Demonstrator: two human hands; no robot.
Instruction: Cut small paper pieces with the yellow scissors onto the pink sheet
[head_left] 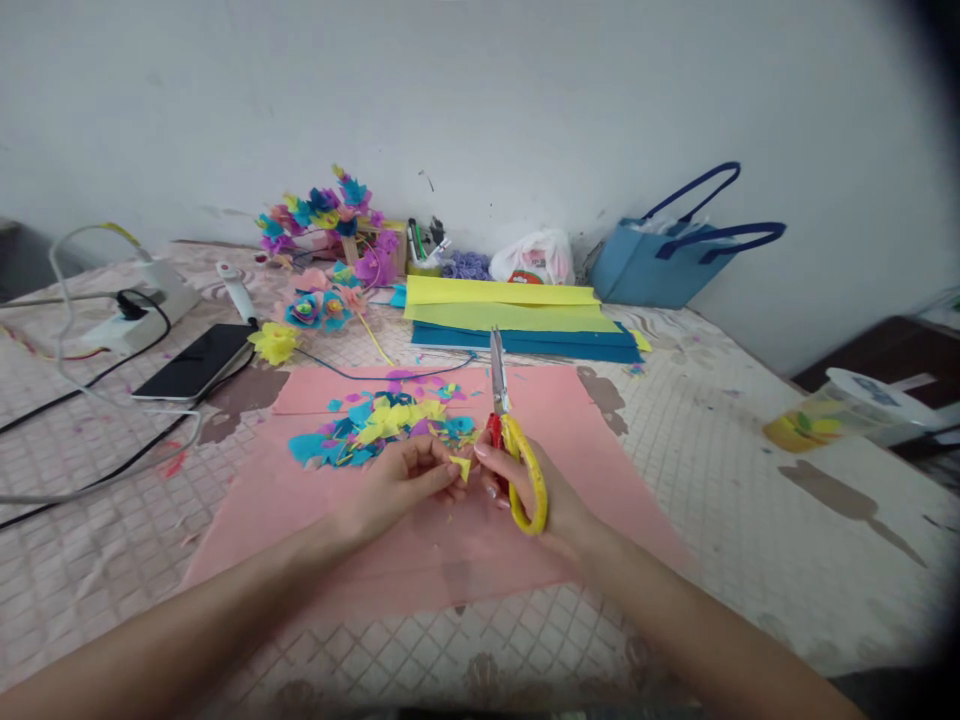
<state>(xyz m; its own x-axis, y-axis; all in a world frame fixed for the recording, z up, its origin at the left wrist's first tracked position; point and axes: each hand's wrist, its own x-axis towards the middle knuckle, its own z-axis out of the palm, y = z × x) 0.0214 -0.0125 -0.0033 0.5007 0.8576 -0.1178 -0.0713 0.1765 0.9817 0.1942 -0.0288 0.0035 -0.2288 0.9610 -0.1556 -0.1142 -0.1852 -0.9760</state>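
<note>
My left hand [401, 480] pinches a small yellow paper piece [461, 466] between its fingertips, over a large pink sheet [450, 540]. My right hand [536, 490] grips yellow-handled scissors [510, 440], blades closed and pointing away from me. Its fingertips also touch the yellow piece. Just beyond my hands lies a heap of cut paper scraps [382, 425] in yellow, blue and purple.
Yellow and blue sheets [517, 318] are stacked behind the pink one. Paper flowers [330, 225], a glue gun [238, 292], a phone [196, 362] and a power strip [142, 300] with cables sit at left. A blue bag [660, 260] stands at the back right, a plastic container [832, 415] at the right.
</note>
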